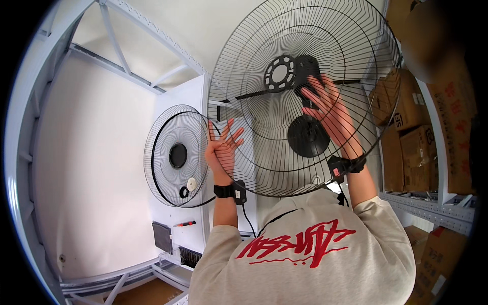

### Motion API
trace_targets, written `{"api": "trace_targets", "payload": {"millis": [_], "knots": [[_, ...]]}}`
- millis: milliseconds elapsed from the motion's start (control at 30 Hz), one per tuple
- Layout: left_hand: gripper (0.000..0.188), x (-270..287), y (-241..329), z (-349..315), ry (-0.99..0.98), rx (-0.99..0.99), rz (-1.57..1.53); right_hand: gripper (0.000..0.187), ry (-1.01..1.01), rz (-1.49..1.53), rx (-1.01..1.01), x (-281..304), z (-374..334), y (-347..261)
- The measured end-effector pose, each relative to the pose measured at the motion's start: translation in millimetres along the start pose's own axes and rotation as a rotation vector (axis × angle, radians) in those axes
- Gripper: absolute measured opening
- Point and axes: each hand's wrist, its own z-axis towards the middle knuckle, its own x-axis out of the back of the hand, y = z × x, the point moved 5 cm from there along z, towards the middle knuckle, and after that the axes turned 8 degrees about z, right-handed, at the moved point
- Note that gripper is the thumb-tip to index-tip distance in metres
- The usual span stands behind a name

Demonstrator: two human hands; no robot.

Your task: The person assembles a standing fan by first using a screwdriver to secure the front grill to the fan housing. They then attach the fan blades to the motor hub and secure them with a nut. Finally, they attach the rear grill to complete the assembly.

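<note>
A large black wire fan guard (325, 172) fills the upper middle, with a round plastic hub plate (279, 74) at its centre. Through its wires I see my left hand (223, 147), fingers spread, near the guard's left rim; whether it touches the wire cannot be made out. My right hand (333, 112) also shows behind the wires, its fingers stretched out and apart beside the black fan motor housing (308, 68). Below the housing is a black round base (308, 136). Each wrist carries a black strap with a small cabled box.
On the white bench to the left lies a second fan guard (161, 175) with a white disc (191, 184) and a black ring (184, 192). Nearer are a red-and-black screwdriver (185, 223), a dark flat case (162, 237) and a bit set (190, 257). Cardboard boxes (414, 152) fill shelving at right.
</note>
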Motion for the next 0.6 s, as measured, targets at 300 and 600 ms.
{"api": "trace_targets", "payload": {"millis": [300, 600], "knots": [[0.085, 2.4, -17.9, 5.0, -0.11, 0.089, -0.165, 0.046, 0.133, 0.097, -0.095, 11.0, 38.8, 56.0], [0.072, 15.2, -29.7, 1.6, -0.147, 0.195, 0.049, 0.018, -0.452, 0.044, 0.24, -13.8, 83.4, 78.8]]}}
